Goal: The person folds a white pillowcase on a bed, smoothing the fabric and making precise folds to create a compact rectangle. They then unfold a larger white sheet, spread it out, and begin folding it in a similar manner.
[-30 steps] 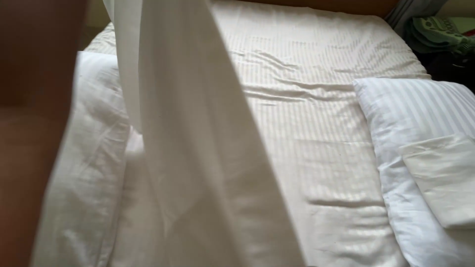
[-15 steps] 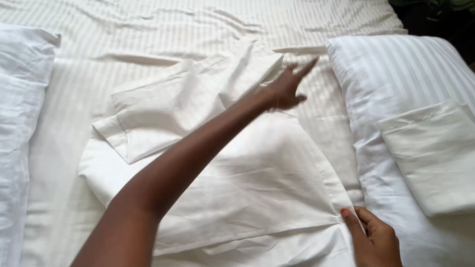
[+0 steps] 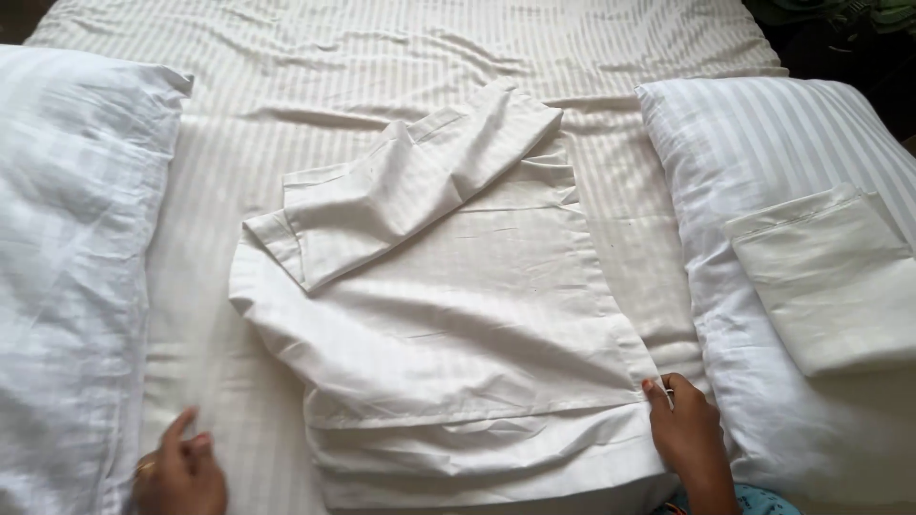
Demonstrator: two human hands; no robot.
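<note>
Striped bedding [image 3: 401,57] fills the head view. Between both hands lies a white pillowcase [image 3: 458,343], its far corner folded over. My right hand [image 3: 689,434] pinches its near edge, seemingly pinning it flat. My left hand [image 3: 179,472] rests loosely curled, holding nothing, beside a pillow [image 3: 67,286].

A single head-worn camera looks steeply down from the near edge of the bed [image 3: 286,105], facing twelve o'clock. It sits close, the far edge cut off at the top.
</note>
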